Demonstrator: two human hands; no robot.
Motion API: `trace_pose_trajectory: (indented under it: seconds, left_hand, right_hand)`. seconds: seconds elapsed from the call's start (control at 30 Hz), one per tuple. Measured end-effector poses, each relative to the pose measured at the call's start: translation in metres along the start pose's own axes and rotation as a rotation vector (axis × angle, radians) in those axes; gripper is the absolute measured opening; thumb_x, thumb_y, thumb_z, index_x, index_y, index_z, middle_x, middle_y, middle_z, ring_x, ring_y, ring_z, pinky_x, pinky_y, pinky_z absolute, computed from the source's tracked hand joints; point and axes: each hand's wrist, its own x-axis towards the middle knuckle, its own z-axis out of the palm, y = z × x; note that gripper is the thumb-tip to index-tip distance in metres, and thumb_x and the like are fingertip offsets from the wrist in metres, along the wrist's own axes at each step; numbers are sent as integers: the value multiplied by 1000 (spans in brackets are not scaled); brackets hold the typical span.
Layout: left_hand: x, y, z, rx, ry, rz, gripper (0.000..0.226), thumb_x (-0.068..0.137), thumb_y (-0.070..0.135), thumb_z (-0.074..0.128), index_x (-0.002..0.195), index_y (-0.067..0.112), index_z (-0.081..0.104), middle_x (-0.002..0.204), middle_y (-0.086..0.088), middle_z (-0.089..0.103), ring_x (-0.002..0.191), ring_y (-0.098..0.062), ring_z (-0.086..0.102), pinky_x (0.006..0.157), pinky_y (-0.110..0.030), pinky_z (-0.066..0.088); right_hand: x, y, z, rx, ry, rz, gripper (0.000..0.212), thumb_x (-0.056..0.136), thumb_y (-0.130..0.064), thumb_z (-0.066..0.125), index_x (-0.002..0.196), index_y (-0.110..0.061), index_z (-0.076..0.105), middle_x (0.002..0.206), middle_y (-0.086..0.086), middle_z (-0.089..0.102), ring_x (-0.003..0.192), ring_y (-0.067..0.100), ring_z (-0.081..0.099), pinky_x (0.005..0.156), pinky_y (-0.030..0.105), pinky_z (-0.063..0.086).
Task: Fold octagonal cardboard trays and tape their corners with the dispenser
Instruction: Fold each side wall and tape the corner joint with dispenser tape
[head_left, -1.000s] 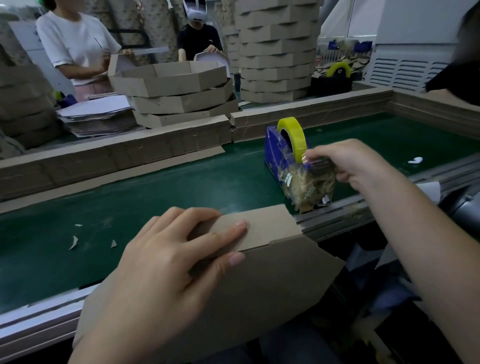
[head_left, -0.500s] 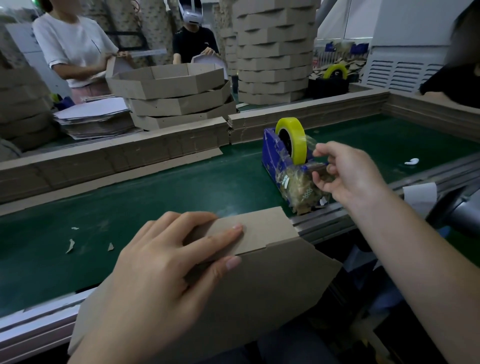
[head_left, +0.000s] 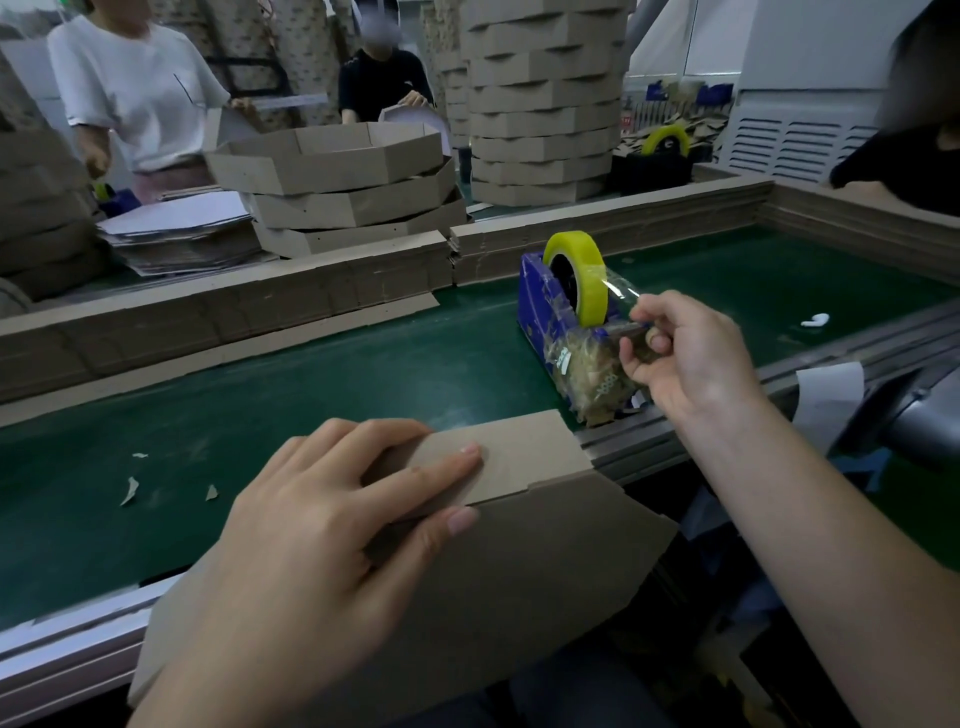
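A brown cardboard tray (head_left: 519, 561) leans over the near rail of the green belt, one side flap folded up. My left hand (head_left: 322, 525) grips that folded flap, fingers over its far face and thumb along the crease. A blue tape dispenser (head_left: 540, 306) with a yellow-green roll (head_left: 584, 275) stands on the belt to the right. My right hand (head_left: 680, 353) pinches a strip of clear tape (head_left: 621, 293) stretched from the roll, just in front of the dispenser's cluttered cutter end.
Green conveyor belt (head_left: 311, 384) with cardboard walls along its far side (head_left: 234, 312). Finished trays (head_left: 337, 176) and a tall stack (head_left: 540, 104) stand behind. Two people work at the back left; another sits far right. A second dispenser (head_left: 660, 156) sits at the back. Paper scraps (head_left: 130, 488) lie on the belt.
My right hand has drawn back from the dispenser's cutter toward me, pulling a length of clear tape off the roll. My left hand keeps its hold on the tray flap.
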Motion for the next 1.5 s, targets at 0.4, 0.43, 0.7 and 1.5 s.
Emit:
trace_pose_trajectory:
  seconds: [0.4,0.43,0.7,1.5]
  left_hand:
    - [0,2,-1,-8,-2,-8,37,90,50,48,117,36,69,111,10,65,92,-20,62,71,-38,49]
    - [0,2,-1,-9,-2,-8,37,90,51,48,117,37,69,111,10,65,92,-19,61,70,-38,49]
    - [1,1,-1,-4,-10,-11,36,91,50,47,117,37,69,111,10,65,92,-19,61,71,-38,49]
    - [5,6,-3,-37,13,-1,29,88,48,52,89,22,67,107,11,65,93,-21,63,69,-43,51]
  right_hand:
    - [-4,9,-12,41,-57,-119,46,84,1,51,43,-20,50,49,-5,37,45,4,41,69,32,53]
    - [-6,13,-13,34,-62,-151,49,84,2,49,41,-21,47,48,-6,37,46,4,41,71,32,54]
    - [-18,29,-18,62,-99,-292,38,76,-2,51,43,-19,41,50,-5,35,53,6,41,83,33,55]
    - [-115,4,-7,-811,-257,-958,16,88,-19,65,76,-9,70,65,1,48,60,12,45,54,19,32]
